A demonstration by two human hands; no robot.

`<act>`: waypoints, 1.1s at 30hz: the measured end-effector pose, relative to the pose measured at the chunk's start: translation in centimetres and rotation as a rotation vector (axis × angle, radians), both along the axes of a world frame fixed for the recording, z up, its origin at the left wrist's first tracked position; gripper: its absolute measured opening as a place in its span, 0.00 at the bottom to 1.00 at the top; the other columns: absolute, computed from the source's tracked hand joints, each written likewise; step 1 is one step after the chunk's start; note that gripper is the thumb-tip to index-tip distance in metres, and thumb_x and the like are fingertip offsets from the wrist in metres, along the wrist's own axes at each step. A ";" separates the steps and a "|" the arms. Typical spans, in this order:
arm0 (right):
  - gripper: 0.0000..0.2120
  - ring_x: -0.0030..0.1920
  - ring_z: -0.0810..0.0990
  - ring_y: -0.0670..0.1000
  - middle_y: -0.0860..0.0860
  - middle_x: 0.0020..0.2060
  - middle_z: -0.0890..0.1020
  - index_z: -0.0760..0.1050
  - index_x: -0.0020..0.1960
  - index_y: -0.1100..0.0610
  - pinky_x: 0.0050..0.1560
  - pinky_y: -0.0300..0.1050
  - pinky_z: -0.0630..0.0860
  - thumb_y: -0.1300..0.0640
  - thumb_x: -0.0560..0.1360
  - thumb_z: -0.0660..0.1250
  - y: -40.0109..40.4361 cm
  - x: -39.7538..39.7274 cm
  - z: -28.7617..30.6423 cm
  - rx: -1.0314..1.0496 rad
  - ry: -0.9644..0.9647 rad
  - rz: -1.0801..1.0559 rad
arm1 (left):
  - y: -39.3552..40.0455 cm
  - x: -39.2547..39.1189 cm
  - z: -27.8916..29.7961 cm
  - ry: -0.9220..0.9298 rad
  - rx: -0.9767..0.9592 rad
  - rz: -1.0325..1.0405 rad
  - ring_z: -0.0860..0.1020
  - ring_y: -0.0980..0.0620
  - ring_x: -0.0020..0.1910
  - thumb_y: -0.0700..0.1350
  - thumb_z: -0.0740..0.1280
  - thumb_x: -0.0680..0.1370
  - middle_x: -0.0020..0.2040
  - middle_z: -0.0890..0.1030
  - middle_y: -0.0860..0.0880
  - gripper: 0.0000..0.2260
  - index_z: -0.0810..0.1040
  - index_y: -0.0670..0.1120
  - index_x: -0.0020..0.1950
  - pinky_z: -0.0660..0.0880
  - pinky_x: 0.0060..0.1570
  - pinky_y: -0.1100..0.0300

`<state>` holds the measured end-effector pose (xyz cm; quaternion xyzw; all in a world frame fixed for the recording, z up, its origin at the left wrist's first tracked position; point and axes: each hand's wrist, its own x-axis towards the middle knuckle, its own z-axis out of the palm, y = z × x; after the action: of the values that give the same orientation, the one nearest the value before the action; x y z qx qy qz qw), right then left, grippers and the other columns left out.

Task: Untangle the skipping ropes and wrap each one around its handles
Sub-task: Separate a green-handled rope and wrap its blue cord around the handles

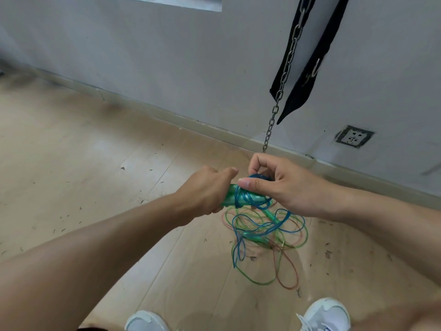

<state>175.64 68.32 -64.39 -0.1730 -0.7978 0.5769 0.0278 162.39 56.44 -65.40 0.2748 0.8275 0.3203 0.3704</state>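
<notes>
So the left hand (205, 189) was clamped around a pair of green handles (232, 199), held together like one stick, fingers curled tight round the near end. The right hand (284, 185) was at the far end of that grip, thumb and fingers pinching the blue rope (260, 206), which was already looped a few times around the handles just past the left fist. So blue looked partly wrapped, not done.

Below the grip, the rest of the blue cord dropped straight into a pile on the wood floor (95, 151), mixed up with a green rope (260, 280) and a reddish-orange rope (290, 275). Another green handle (270, 215) hung or lay just under the right hand; I couldn't tell which rope it belonged to.

What could go wrong, as I read it: the blue tail wasn't free of the pile, so winding more would probably drag green and orange loops up into the coil, or cinch a knot down there. The wraps near the grip also looked slack, so if the pinch let go they could slide off the handle ends. A chain (280, 91) hung close beyond the hands, enough to snag a swinging loop.
</notes>
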 end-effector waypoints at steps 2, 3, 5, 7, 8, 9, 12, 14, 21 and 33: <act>0.12 0.28 0.66 0.46 0.48 0.27 0.74 0.71 0.41 0.53 0.30 0.41 0.62 0.50 0.77 0.72 0.1 0.0 0.2 0.027 -0.027 0.014 | 0.0 0.1 0.1 -0.083 -0.075 0.006 0.74 0.46 0.30 0.52 0.59 0.80 0.32 0.79 0.41 0.18 0.77 0.41 0.40 0.70 0.33 0.57; 0.12 0.28 0.66 0.46 0.47 0.27 0.74 0.71 0.41 0.54 0.30 0.42 0.62 0.51 0.76 0.72 0.3 0.0 0.3 0.042 -0.039 0.024 | 0.0 0.1 0.2 -0.152 -0.098 0.004 0.73 0.46 0.30 0.50 0.58 0.80 0.32 0.78 0.41 0.16 0.77 0.41 0.41 0.68 0.30 0.59; 0.12 0.29 0.66 0.47 0.46 0.27 0.74 0.72 0.42 0.55 0.32 0.44 0.63 0.51 0.76 0.73 0.7 0.0 0.9 0.067 -0.053 0.051 | -0.2 -0.2 0.4 -0.360 -0.110 0.017 0.67 0.48 0.29 0.45 0.57 0.79 0.30 0.74 0.43 0.12 0.74 0.42 0.40 0.58 0.28 0.61; 0.14 0.31 0.66 0.50 0.49 0.28 0.74 0.72 0.43 0.57 0.34 0.46 0.61 0.49 0.74 0.73 1.0 0.1 1.3 0.063 -0.061 0.087 | -0.5 -0.4 0.4 -0.486 -0.119 -0.002 0.60 0.51 0.26 0.43 0.55 0.79 0.27 0.68 0.45 0.11 0.71 0.44 0.38 0.51 0.30 0.60; 0.16 0.31 0.65 0.51 0.50 0.28 0.74 0.72 0.43 0.58 0.33 0.46 0.61 0.47 0.73 0.72 1.0 0.1 1.3 0.050 -0.062 0.104 | -0.6 -0.4 0.3 -0.494 -0.138 -0.035 0.57 0.52 0.26 0.43 0.55 0.78 0.27 0.67 0.45 0.11 0.70 0.44 0.37 0.49 0.31 0.59; 0.16 0.30 0.65 0.50 0.49 0.28 0.73 0.72 0.43 0.59 0.32 0.45 0.61 0.47 0.72 0.72 0.9 0.1 1.3 0.041 -0.066 0.121 | -0.6 -0.4 0.1 -0.464 -0.163 -0.067 0.57 0.52 0.25 0.44 0.55 0.78 0.28 0.66 0.45 0.12 0.71 0.43 0.37 0.49 0.31 0.59; 0.16 0.28 0.67 0.46 0.45 0.26 0.75 0.70 0.42 0.57 0.31 0.39 0.63 0.46 0.71 0.71 0.9 0.2 0.6 0.009 -0.093 0.180 | -0.5 -0.1 0.4 -0.153 -0.211 -0.193 0.67 0.48 0.27 0.42 0.56 0.79 0.36 0.74 0.41 0.13 0.78 0.37 0.47 0.61 0.29 0.59; 0.16 0.29 0.71 0.46 0.46 0.28 0.77 0.71 0.42 0.57 0.34 0.40 0.66 0.46 0.71 0.71 1.1 0.3 0.7 0.001 -0.128 0.207 | -0.5 0.1 0.5 0.040 -0.207 -0.233 0.77 0.45 0.38 0.38 0.57 0.81 0.42 0.79 0.43 0.09 0.77 0.40 0.51 0.71 0.35 0.57; 0.14 0.26 0.72 0.45 0.52 0.32 0.83 0.78 0.45 0.57 0.27 0.34 0.64 0.47 0.69 0.74 2.9 0.8 1.9 -0.081 -0.259 0.269 | -0.3 0.4 1.0 0.167 0.040 -0.325 0.66 0.50 0.27 0.49 0.58 0.82 0.26 0.69 0.49 0.22 0.66 0.44 0.28 0.64 0.29 0.57; 0.09 0.28 0.73 0.47 0.49 0.33 0.81 0.82 0.57 0.50 0.31 0.41 0.67 0.53 0.82 0.64 -1.8 -0.4 -2.1 -0.258 -0.156 -0.056 | 0.1 -0.5 0.1 0.202 0.360 0.311 0.67 0.50 0.29 0.48 0.57 0.82 0.29 0.69 0.45 0.21 0.71 0.42 0.31 0.65 0.30 0.59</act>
<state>175.29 66.52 -66.50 -0.2415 -0.7118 0.6583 -0.0407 161.87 56.49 -65.30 0.2364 0.8223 0.4863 0.1772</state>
